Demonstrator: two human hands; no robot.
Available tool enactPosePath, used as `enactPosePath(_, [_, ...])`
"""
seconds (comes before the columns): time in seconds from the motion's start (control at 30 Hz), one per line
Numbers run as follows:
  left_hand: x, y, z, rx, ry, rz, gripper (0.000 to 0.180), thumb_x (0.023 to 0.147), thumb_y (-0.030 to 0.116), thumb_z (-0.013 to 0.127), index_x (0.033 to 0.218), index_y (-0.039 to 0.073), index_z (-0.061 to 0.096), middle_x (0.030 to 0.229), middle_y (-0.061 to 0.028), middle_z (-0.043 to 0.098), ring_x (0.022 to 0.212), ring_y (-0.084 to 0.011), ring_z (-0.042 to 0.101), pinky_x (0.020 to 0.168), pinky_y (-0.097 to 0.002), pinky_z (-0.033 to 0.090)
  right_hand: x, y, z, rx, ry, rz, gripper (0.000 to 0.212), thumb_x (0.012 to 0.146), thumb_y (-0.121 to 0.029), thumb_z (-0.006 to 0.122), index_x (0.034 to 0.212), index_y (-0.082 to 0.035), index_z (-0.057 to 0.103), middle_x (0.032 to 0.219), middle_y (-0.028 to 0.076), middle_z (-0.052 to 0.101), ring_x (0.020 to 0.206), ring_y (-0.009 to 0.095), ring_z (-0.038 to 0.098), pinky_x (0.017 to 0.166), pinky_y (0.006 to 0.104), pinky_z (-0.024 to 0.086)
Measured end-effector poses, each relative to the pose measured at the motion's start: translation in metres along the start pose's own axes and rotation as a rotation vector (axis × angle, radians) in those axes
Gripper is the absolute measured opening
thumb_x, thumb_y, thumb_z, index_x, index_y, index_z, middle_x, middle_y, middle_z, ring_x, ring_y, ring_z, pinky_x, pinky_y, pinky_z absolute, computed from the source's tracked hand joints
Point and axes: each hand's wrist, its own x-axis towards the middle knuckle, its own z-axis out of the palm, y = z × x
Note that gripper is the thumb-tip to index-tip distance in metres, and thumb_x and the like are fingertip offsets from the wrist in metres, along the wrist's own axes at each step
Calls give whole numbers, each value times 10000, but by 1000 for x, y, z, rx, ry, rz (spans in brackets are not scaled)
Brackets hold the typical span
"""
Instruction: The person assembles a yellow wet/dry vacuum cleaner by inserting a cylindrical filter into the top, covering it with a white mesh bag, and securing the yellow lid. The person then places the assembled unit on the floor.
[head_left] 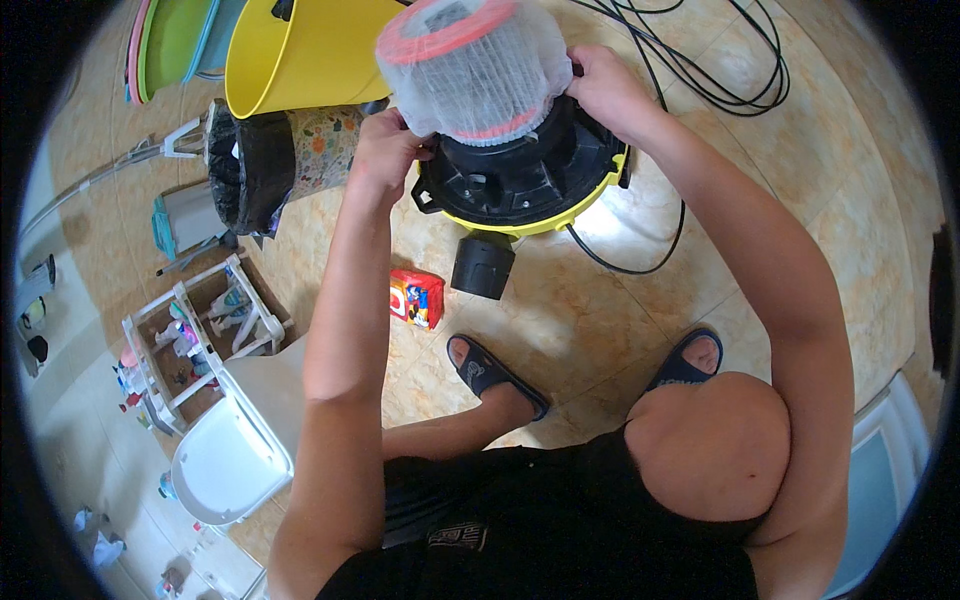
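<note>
White filter cover (480,85) sits atop the vacuum head (510,190). Left hand (385,150), at the vacuum head's left, and right hand (612,92), at its right, have fingers clamped on the cover's edge

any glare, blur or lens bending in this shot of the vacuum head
Head view: bright glare on the floor tiles beside the vacuum head; head view: fisheye bending, with black corners; head view: left hand, right hand and white cover look fairly sharp, while small items at lower left are hard to make out.
</note>
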Motion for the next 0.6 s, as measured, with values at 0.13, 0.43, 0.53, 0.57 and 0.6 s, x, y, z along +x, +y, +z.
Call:
enactPosePath(0.13, [-1,12,4,79,-40,22,160,762,62,695,890,-27,660,828,-56,655,708,-133,599,610,-252,478,1,3,4,-35,35,-20,291,826,-63,620,1090,60,612,992,143,681,898,197,633,841,315,472])
enactPosePath(0.43, [2,-3,-4,-162,-35,-99,463,762,64,732,1181,-33,558,1076,-111,631,938,-189,600,812,-315,477,-3,6,0,57,35,0,402,846,-115,606,1204,55,536,1107,165,642,998,209,613,865,316,472])
enactPosePath(0.53, [4,-3,-15,-48,-52,-207,569,758,97,749,1253,-44,509,1161,-128,595,1063,-223,552,965,-365,392,-22,3,-25,-538,246,31,404,814,-196,650,1128,48,582,1025,240,648,977,350,631,856,395,482])
enactPosePath(0.57, [3,0,-12,9,-61,-182,598,751,125,761,1263,-45,503,1182,-133,583,1091,-234,536,999,-375,357,-25,4,-29,-454,125,180,396,826,-207,648,1120,50,584,1013,232,652,951,335,637,837,387,489])
enactPosePath(0.6, [3,2,-8,65,-76,-154,629,745,152,774,1273,-47,497,1203,-138,571,1120,-245,520,1033,-385,321,-28,6,-34,-371,9,331,390,838,-218,646,1113,53,585,1001,224,655,926,321,644,818,379,496])
